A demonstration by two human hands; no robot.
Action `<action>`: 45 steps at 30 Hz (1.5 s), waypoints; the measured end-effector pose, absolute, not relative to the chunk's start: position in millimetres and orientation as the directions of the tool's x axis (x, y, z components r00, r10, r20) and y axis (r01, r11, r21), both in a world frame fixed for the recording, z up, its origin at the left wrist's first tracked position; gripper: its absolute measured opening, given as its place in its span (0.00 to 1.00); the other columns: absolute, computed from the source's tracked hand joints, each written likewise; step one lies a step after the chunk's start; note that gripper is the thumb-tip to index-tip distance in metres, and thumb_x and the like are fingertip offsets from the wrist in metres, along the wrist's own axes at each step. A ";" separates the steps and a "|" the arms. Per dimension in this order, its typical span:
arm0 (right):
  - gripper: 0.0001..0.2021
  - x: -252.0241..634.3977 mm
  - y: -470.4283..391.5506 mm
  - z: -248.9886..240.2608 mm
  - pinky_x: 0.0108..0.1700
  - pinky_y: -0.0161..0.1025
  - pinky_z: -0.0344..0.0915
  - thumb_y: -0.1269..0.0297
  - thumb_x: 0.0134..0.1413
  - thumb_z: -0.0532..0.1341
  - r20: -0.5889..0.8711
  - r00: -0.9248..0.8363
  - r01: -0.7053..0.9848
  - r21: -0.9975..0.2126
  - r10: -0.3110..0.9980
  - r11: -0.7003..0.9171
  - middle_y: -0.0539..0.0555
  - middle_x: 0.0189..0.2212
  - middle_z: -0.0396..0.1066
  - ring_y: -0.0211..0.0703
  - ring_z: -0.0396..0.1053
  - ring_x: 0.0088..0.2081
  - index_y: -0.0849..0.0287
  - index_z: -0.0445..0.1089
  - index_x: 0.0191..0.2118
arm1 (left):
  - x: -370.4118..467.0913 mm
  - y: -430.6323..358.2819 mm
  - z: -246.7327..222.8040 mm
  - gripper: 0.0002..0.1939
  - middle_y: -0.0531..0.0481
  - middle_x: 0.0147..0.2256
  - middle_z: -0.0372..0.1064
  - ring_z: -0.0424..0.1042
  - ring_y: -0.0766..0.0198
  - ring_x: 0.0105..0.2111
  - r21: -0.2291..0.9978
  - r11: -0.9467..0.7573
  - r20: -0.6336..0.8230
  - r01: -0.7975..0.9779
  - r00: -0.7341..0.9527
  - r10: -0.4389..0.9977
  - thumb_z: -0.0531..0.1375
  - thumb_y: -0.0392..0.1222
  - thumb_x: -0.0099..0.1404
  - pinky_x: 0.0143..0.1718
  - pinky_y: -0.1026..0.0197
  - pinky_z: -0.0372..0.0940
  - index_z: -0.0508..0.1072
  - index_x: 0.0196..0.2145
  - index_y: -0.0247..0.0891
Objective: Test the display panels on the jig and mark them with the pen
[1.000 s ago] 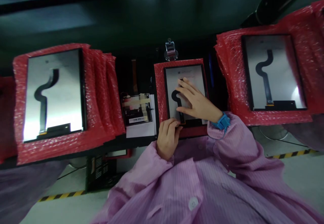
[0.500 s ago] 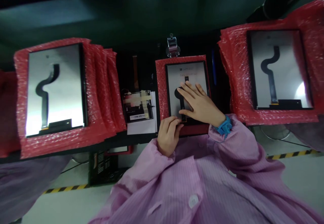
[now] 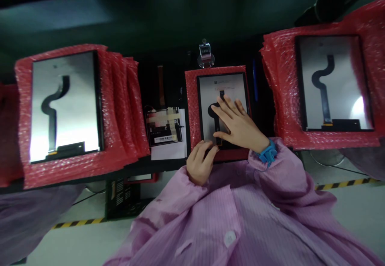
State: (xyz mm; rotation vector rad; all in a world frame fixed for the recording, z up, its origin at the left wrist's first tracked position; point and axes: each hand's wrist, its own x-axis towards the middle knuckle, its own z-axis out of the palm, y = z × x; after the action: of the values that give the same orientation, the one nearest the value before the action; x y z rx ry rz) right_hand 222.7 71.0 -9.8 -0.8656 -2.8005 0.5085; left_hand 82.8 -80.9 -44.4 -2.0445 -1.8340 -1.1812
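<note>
A display panel [image 3: 207, 87] with a grey back and black rim lies on red bubble wrap [image 3: 192, 97] in front of me. Its black ribbon cable [image 3: 213, 110] curves down the back to the lower edge. My right hand [image 3: 237, 121], with a blue wristband [image 3: 267, 152], lies flat over the panel and part of the cable, fingers spread. My left hand [image 3: 200, 162] is curled at the panel's lower left edge, fingertips by the cable's lower end. Whatever lies between those fingertips is too small to make out.
Similar panels lie on stacks of red bubble wrap at left [image 3: 69, 121] and right [image 3: 339, 89]. A taped black part [image 3: 164, 125] rests on white paper [image 3: 168, 152]. Behind the panel stands a metal counter [image 3: 205, 53]. A blue pen [image 3: 255, 79] lies to its right.
The fingers of my left hand have loosened slightly and shifted at the panel's lower edge. My right hand has moved a little to the right, still flat on the panel.
</note>
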 end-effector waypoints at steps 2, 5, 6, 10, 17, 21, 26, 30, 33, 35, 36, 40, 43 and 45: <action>0.39 223.0 71.4 -10.7 0.73 0.65 0.38 0.51 0.60 0.64 0.058 -0.817 0.515 -0.376 0.574 0.771 0.63 0.73 0.41 0.60 0.34 0.75 0.63 0.52 0.71 | 80.9 -82.8 -45.5 0.12 0.46 0.40 0.77 0.77 0.60 0.41 0.329 -0.257 0.626 0.909 -0.006 0.780 0.61 0.27 0.67 0.48 0.54 0.75 0.77 0.44 0.41; 0.39 223.3 71.7 -12.1 0.73 0.65 0.38 0.51 0.61 0.64 0.059 -0.816 0.514 -0.382 0.575 0.768 0.63 0.73 0.40 0.60 0.33 0.75 0.62 0.52 0.71 | 78.1 -85.4 -47.3 0.13 0.45 0.41 0.77 0.77 0.60 0.43 0.245 -0.281 0.627 0.928 0.069 0.776 0.62 0.28 0.67 0.51 0.55 0.75 0.78 0.46 0.39; 0.39 223.4 71.6 -12.3 0.73 0.65 0.38 0.51 0.61 0.64 0.059 -0.816 0.515 -0.378 0.575 0.769 0.63 0.73 0.40 0.60 0.33 0.75 0.62 0.52 0.71 | 77.4 -86.0 -48.1 0.13 0.45 0.41 0.77 0.77 0.60 0.43 0.225 -0.287 0.635 0.931 0.083 0.768 0.62 0.29 0.67 0.52 0.56 0.75 0.78 0.47 0.39; 0.39 223.6 70.7 -12.2 0.73 0.64 0.38 0.51 0.61 0.64 0.061 -0.817 0.519 -0.353 0.573 0.778 0.64 0.73 0.41 0.60 0.34 0.75 0.64 0.53 0.71 | 75.7 -87.9 -51.4 0.19 0.44 0.42 0.77 0.78 0.59 0.45 0.209 -0.319 0.642 0.924 0.116 0.758 0.61 0.30 0.68 0.55 0.56 0.73 0.75 0.56 0.38; 0.38 223.8 70.6 -12.8 0.73 0.64 0.38 0.51 0.61 0.64 0.061 -0.812 0.521 -0.370 0.580 0.769 0.63 0.73 0.40 0.59 0.33 0.75 0.62 0.53 0.71 | 74.2 -89.4 -52.9 0.24 0.41 0.44 0.77 0.78 0.57 0.45 0.180 -0.348 0.619 0.920 0.169 0.767 0.58 0.27 0.69 0.56 0.54 0.72 0.70 0.62 0.33; 0.39 223.5 70.5 -12.8 0.73 0.64 0.38 0.51 0.60 0.65 0.062 -0.811 0.521 -0.376 0.582 0.766 0.63 0.73 0.40 0.60 0.33 0.75 0.63 0.54 0.71 | 73.8 -87.5 -49.4 0.26 0.43 0.43 0.78 0.78 0.58 0.43 0.159 -0.342 0.622 0.926 0.175 0.764 0.60 0.30 0.69 0.56 0.55 0.71 0.68 0.64 0.34; 0.39 223.1 69.9 -10.5 0.74 0.63 0.38 0.52 0.60 0.66 0.061 -0.810 0.518 -0.392 0.583 0.760 0.65 0.73 0.39 0.60 0.33 0.75 0.64 0.55 0.70 | 77.7 -85.8 -43.8 0.34 0.42 0.41 0.78 0.78 0.56 0.40 0.103 -0.325 0.596 0.940 0.203 0.777 0.60 0.31 0.69 0.55 0.54 0.71 0.56 0.70 0.30; 0.39 222.1 70.5 -10.6 0.74 0.64 0.38 0.53 0.58 0.67 0.050 -0.804 0.524 -0.413 0.593 0.745 0.64 0.73 0.39 0.60 0.33 0.75 0.63 0.55 0.70 | 84.7 -86.3 -39.0 0.36 0.40 0.41 0.78 0.78 0.54 0.40 0.078 -0.291 0.539 0.954 0.205 0.817 0.59 0.33 0.70 0.54 0.51 0.72 0.50 0.71 0.27; 0.39 222.6 72.7 -12.8 0.73 0.64 0.39 0.53 0.58 0.67 0.057 -0.796 0.517 -0.455 0.603 0.725 0.65 0.73 0.40 0.60 0.33 0.75 0.62 0.56 0.69 | 87.8 -86.7 -35.1 0.37 0.41 0.41 0.78 0.77 0.55 0.41 0.119 -0.276 0.545 0.954 0.170 0.821 0.59 0.34 0.71 0.53 0.53 0.72 0.50 0.72 0.28; 0.36 224.3 75.1 -13.1 0.73 0.62 0.42 0.53 0.62 0.64 0.076 -0.770 0.513 -0.517 0.633 0.685 0.66 0.73 0.41 0.59 0.34 0.75 0.64 0.55 0.69 | 87.7 -87.0 -33.9 0.36 0.41 0.42 0.77 0.77 0.56 0.42 0.155 -0.284 0.556 0.946 0.154 0.817 0.58 0.32 0.70 0.54 0.54 0.71 0.50 0.72 0.27; 0.33 225.4 76.4 -12.0 0.73 0.61 0.44 0.54 0.65 0.60 0.088 -0.749 0.511 -0.554 0.656 0.657 0.66 0.73 0.42 0.57 0.36 0.75 0.65 0.55 0.69 | 87.2 -87.3 -34.2 0.36 0.40 0.43 0.77 0.77 0.56 0.43 0.166 -0.287 0.560 0.944 0.149 0.815 0.57 0.31 0.70 0.54 0.54 0.71 0.50 0.71 0.27; 0.26 225.8 80.0 3.3 0.71 0.55 0.53 0.59 0.70 0.54 0.085 -0.664 0.563 -0.597 0.743 0.571 0.65 0.69 0.53 0.52 0.51 0.71 0.65 0.57 0.68 | 86.1 -88.0 -40.2 0.33 0.39 0.43 0.76 0.76 0.54 0.44 0.149 -0.287 0.575 0.946 0.153 0.803 0.59 0.33 0.69 0.55 0.51 0.70 0.57 0.69 0.28; 0.29 215.5 80.0 22.8 0.68 0.55 0.59 0.61 0.66 0.59 0.002 -0.659 0.670 -0.453 0.752 0.588 0.68 0.63 0.61 0.58 0.59 0.65 0.71 0.57 0.67 | 91.1 -88.7 -42.7 0.25 0.39 0.42 0.76 0.74 0.53 0.43 0.143 -0.272 0.575 0.952 0.144 0.806 0.60 0.34 0.68 0.55 0.50 0.70 0.67 0.62 0.27; 0.33 204.8 78.9 34.6 0.63 0.57 0.63 0.59 0.64 0.62 -0.052 -0.660 0.720 -0.330 0.750 0.610 0.71 0.61 0.63 0.62 0.62 0.62 0.74 0.56 0.68 | 96.1 -88.7 -38.6 0.20 0.38 0.41 0.76 0.74 0.53 0.42 0.159 -0.245 0.564 0.956 0.116 0.818 0.59 0.34 0.68 0.53 0.48 0.71 0.71 0.56 0.26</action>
State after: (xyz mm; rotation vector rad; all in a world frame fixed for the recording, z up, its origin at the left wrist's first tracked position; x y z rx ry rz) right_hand 204.8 78.9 34.6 -1.2523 -2.7368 0.4985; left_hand 96.1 -88.7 -38.6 -2.1493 -1.7563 -0.8233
